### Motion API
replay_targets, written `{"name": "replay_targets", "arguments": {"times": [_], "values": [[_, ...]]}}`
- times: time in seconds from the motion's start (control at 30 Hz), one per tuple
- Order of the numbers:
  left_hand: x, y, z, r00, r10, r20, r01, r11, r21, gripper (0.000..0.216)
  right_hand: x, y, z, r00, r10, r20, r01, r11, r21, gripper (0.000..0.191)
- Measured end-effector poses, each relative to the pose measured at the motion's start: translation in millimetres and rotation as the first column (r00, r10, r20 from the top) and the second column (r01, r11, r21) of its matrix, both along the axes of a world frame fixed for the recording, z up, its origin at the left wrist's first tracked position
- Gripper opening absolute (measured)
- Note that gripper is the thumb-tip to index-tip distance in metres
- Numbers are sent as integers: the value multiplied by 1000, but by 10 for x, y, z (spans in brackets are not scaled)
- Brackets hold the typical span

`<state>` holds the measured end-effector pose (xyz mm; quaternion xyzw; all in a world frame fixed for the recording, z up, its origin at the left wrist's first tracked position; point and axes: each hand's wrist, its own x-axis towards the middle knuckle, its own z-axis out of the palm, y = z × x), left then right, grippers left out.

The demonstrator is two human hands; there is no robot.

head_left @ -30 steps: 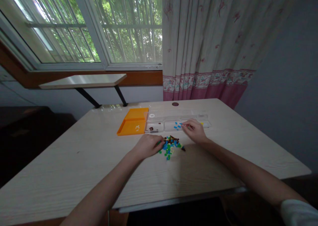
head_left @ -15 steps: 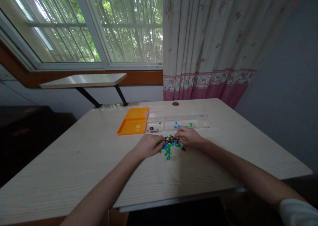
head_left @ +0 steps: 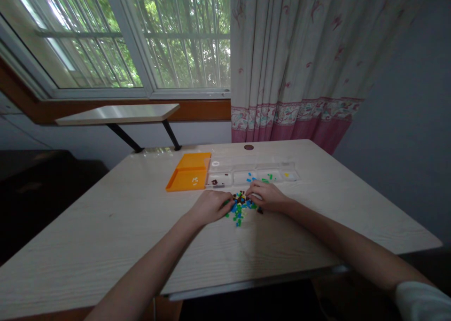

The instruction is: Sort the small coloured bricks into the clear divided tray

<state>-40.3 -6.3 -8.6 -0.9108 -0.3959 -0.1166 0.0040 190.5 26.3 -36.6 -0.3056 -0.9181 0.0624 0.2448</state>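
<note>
A loose pile of tiny plastic pieces (head_left: 239,212), green, blue, dark brown and pale yellow, lies on the table between my hands. At its left edge rests my left hand (head_left: 211,205), fingers curled together; what they hold, if anything, is hidden. My right hand (head_left: 267,195) is at the pile's upper right, its fingertips pinched close over the dark pieces. Whatever sits in that pinch is too small to make out. Just behind the hands stands a clear compartment tray (head_left: 243,176) with a few brown, blue, green and yellow pieces in it.
An open orange case (head_left: 192,161) with some small white pieces joins the tray's left side. A raised shelf (head_left: 141,113) on black legs stands at the table's back left. Behind the pale wooden table (head_left: 123,246) are a window and a curtain (head_left: 282,67).
My right hand's fingertips have shifted slightly left and up over the pile, and a few dark pieces there look rearranged. My left hand stays in place.
</note>
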Motion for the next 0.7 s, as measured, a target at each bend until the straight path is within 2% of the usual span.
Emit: {"name": "replay_targets", "arguments": {"times": [0.23, 0.7], "values": [[4, 1, -12, 1000, -7, 10, 7, 1000, 1, 25, -16, -4, -4, 999, 42, -7, -43, 998, -49, 16], [1, 2, -16, 1000, -8, 16, 8, 1000, 10, 25, -12, 56, -14, 994, 12, -106, -35, 975, -218, 9]]}}
